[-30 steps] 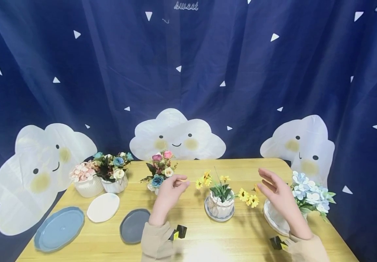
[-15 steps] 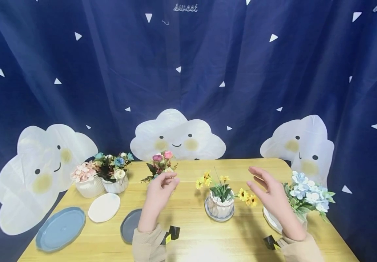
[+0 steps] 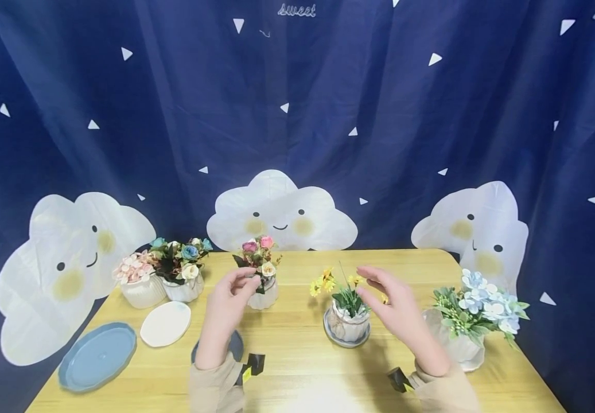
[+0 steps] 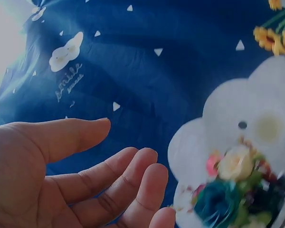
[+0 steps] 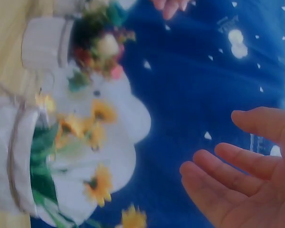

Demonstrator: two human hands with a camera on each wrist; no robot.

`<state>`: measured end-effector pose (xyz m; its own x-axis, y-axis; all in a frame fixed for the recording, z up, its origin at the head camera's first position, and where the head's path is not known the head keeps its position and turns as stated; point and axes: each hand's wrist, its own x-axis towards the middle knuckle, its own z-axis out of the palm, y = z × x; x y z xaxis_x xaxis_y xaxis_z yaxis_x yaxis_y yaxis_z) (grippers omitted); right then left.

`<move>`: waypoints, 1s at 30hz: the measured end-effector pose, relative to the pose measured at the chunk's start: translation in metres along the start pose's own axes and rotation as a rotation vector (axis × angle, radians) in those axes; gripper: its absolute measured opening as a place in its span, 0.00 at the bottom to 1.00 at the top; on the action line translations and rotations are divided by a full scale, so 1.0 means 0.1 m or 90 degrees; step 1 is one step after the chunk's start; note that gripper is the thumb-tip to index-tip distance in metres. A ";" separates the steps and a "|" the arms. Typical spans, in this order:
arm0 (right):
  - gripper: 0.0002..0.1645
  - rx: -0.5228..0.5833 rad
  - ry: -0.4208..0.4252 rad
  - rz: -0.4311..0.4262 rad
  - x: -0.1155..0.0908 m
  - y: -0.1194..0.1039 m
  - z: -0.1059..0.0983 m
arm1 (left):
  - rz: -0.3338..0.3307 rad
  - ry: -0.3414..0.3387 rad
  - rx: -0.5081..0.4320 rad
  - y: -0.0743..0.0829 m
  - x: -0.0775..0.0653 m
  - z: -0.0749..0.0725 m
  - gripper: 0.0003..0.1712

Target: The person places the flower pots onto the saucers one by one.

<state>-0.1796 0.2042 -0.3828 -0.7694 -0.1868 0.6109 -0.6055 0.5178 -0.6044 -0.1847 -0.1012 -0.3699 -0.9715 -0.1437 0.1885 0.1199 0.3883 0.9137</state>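
My left hand (image 3: 227, 301) hangs in the air with relaxed, parted fingers and holds nothing. Just past its fingertips in the head view stands a white pot (image 3: 264, 295) of pink, cream and blue artificial roses (image 4: 235, 164). The right hand (image 3: 392, 301), also relaxed and holding nothing, is above and right of a white pot (image 3: 347, 326) of yellow daisies (image 5: 104, 113). That pot stands on a small grey-blue saucer (image 3: 332, 338). In the head view the right hand overlaps some of the daisies.
At the right stands a pot of light blue flowers (image 3: 483, 298) on a white plate (image 3: 475, 364). Pink flowers (image 3: 134, 268) and blue-and-cream roses (image 3: 190, 252) stand in pots back left. A blue tray (image 3: 98, 355), a white plate (image 3: 165, 324) and a dark grey plate (image 3: 236, 346) lie in front.
Both hands have moved left. The left has drawn off the rose pot, baring it, and now covers more of the dark grey plate. The right has left the blue flowers' pot and nears the daisies.
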 end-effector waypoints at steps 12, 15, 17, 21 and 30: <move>0.21 0.017 -0.091 0.009 0.04 -0.14 0.42 | 0.032 0.025 0.113 -0.10 0.10 -0.40 0.20; 0.20 0.018 -0.109 0.008 0.05 -0.17 0.51 | 0.030 0.024 0.138 -0.16 0.13 -0.47 0.21; 0.20 0.020 -0.120 0.007 0.05 -0.16 0.57 | 0.026 0.019 0.149 -0.18 0.15 -0.50 0.22; 0.21 0.031 -0.144 0.016 0.05 -0.17 0.70 | 0.018 -0.002 0.167 -0.21 0.18 -0.56 0.24; 0.13 0.054 -0.237 0.039 0.01 -0.19 1.07 | 0.010 -0.028 0.195 -0.31 0.20 -0.63 0.25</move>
<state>-0.1909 0.1048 -0.4255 -0.8166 -0.4560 0.3539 -0.5584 0.4691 -0.6842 -0.1953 -0.1735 -0.3720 -0.9787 -0.0993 0.1799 0.0738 0.6471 0.7588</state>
